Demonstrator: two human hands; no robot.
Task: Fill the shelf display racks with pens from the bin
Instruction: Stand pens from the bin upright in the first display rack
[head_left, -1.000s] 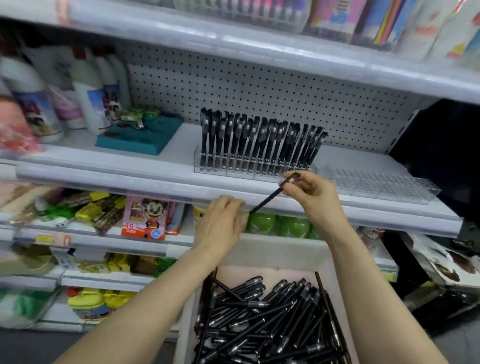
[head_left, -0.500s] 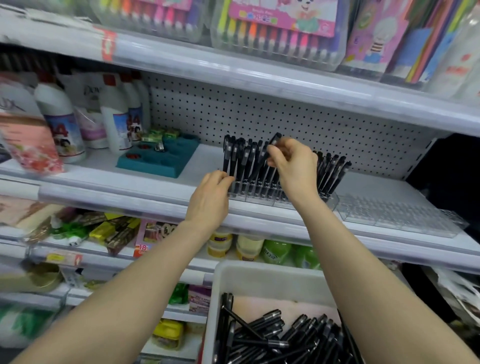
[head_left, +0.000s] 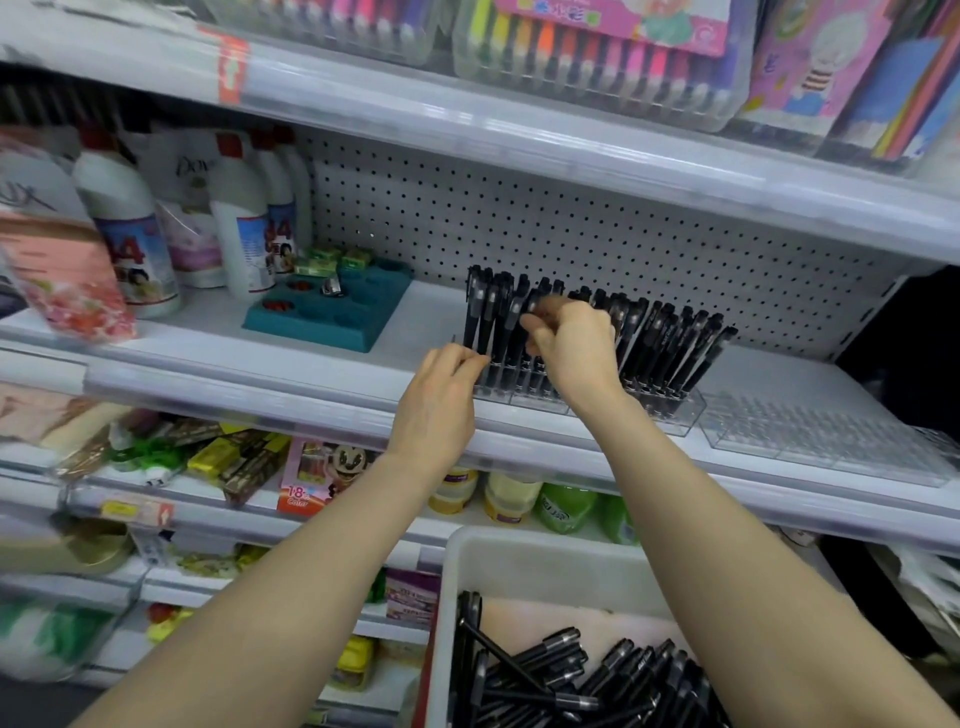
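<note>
A clear display rack (head_left: 670, 413) on the middle shelf holds several upright black pens (head_left: 670, 348). My right hand (head_left: 576, 345) is at the rack's middle, fingers pinched on the top of a black pen (head_left: 531, 304) that stands among the others. My left hand (head_left: 441, 395) rests against the rack's left front corner, fingers curled, holding nothing that I can see. A second clear rack (head_left: 821, 439) to the right stands without pens. Below, a white bin (head_left: 540, 553) holds several loose black pens (head_left: 571, 675).
A teal tray (head_left: 332, 314) and white bottles (head_left: 244, 228) stand left of the rack. The pegboard wall (head_left: 571, 223) is behind it. Marker sets (head_left: 587, 52) fill the shelf above. Snacks and jars sit on the shelf below.
My right hand carried a pen up from near the shelf edge to the rack and has lowered it among the standing pens. My left hand rose to the rack's left corner.
</note>
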